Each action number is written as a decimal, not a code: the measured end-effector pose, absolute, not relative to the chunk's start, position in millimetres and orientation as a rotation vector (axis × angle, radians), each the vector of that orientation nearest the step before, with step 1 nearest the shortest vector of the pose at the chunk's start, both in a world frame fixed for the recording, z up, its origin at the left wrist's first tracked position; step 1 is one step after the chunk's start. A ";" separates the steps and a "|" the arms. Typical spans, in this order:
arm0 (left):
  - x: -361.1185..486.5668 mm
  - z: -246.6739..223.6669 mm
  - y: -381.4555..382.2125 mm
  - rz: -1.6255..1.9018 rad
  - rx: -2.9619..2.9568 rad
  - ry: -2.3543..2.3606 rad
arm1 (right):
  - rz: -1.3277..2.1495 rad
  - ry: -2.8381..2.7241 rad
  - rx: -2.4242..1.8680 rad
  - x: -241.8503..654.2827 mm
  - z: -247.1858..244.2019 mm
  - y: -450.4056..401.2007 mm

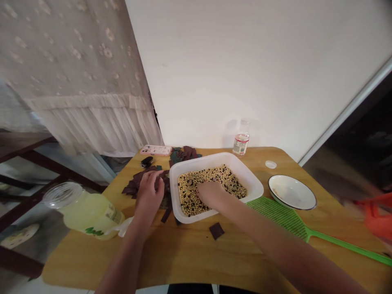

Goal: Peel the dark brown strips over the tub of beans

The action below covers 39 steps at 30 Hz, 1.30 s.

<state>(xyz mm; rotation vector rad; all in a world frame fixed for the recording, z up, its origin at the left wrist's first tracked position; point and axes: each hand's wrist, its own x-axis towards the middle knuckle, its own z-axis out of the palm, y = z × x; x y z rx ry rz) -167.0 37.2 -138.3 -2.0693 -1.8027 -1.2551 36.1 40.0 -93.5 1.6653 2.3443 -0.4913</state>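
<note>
A white plastic tub (257, 188) holds a bed of pale yellow beans mixed with dark ones (191, 192). My right hand (211, 193) is down in the tub, its fingers curled in against the beans; what they grip, if anything, is hidden. Left of the tub, my left hand (150, 191) rests at a heap of dark brown scraps (133, 184), thumb and fingers apart, with nothing visible held in it. One square brown scrap (217, 230) lies alone in front of the tub.
A large jar of yellowish liquid (88, 214) stands at left. Behind lie a pink phone (156, 150) and a black key fob (147, 161). A clear bottle (241, 141), white cap (270, 164), enamel dish (292, 191) and green fly swatter (278, 216) are right of the tub.
</note>
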 end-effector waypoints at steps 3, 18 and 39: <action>-167.3 -138.5 37.4 -1.279 -2.072 -1.811 | -0.504 2.381 1.672 42.8 -87.3 40.9; -167.7 -140.3 38.8 -1.345 -2.110 -1.884 | -0.662 2.687 1.997 86.8 -102.6 35.6; -162.4 -140.1 41.5 -1.281 -2.156 -1.931 | -0.943 3.184 2.339 118.8 -122.8 4.0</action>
